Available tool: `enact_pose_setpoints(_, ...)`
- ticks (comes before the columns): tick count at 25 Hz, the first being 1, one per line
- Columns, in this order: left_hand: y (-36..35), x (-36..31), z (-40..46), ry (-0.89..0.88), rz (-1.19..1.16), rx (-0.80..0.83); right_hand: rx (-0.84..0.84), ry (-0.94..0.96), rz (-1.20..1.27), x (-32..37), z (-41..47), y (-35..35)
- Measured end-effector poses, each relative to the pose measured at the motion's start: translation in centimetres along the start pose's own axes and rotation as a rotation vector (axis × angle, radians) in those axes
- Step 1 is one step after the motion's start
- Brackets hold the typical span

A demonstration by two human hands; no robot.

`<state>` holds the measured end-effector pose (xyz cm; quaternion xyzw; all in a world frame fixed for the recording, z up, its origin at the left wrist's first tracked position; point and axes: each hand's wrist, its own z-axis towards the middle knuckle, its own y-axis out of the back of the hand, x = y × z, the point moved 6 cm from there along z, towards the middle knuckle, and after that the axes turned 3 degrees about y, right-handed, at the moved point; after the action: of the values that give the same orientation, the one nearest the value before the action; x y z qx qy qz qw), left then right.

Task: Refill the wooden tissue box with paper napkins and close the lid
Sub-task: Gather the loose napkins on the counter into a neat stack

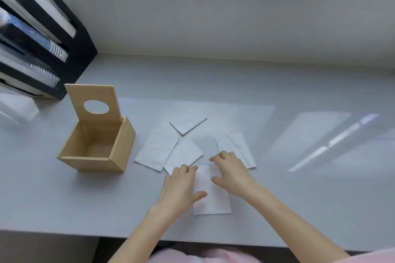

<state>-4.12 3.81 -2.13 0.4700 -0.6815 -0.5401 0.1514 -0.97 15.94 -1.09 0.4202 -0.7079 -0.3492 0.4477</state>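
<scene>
The wooden tissue box (97, 159) stands at the left of the desk, empty inside. Its lid (94, 104), with a round hole, is raised upright at the back. Several white folded napkins lie scattered right of the box. The nearest napkin (210, 200) lies flat between my hands. My left hand (181, 186) rests on its left edge with fingers spread. My right hand (232, 172) lies over its upper right corner, fingers apart, touching another napkin (240, 147). Neither hand has lifted anything.
A black file rack (42, 34) with notebooks stands at the back left, behind the box. More napkins lie at the centre (157, 149) and farther back (188, 124). The desk's front edge (64, 234) runs close below my arms. A wall rises behind.
</scene>
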Motion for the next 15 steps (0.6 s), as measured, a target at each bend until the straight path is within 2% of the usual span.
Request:
enact_pose_setpoints(4, -0.1, 0.2, 0.2, 0.014, 0.011, -0.039, 0.017, -0.003, -0.042, 0.1, 0.6, -0.1)
enact_pose_setpoints(10, -0.1, 0.2, 0.5, 0.008, -0.111, -0.072, -0.019, 0.008, -0.040, 0.4, 0.9, -0.3)
enact_pose_setpoints(12, 0.2, 0.6, 0.4, 0.065, -0.347, -0.071, -0.034, 0.026, 0.054, 0.4, 0.4, -0.1)
enact_pose_setpoints(15, 0.8, 1.3, 0.1, 0.157, -0.758, -0.055, -0.067, 0.048, 0.318, 0.2, -0.3, 1.0)
